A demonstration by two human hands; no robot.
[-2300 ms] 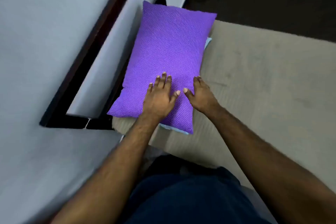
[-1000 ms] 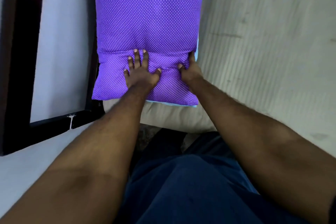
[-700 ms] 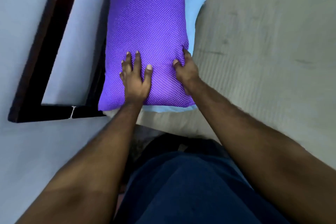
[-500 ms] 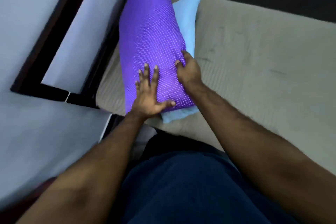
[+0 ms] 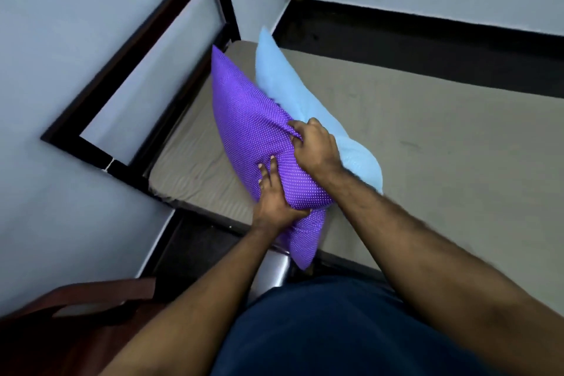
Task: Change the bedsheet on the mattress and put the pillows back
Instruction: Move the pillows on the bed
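Head view looks down on both pillows lifted on edge above the beige mattress [image 5: 427, 137]. Left hand [image 5: 274, 201] clamps the purple pillow [image 5: 247, 119] near its lower corner, thumb curled underneath. Right hand [image 5: 314, 146] bunches the purple fabric in a fist, the light blue pillow [image 5: 287, 85] pressed close behind it, beside the dark headboard [image 5: 128, 40].

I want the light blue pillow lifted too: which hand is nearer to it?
Right hand: it grips the purple pillow against the light blue pillow. Left hand grips the purple pillow's opposite side.
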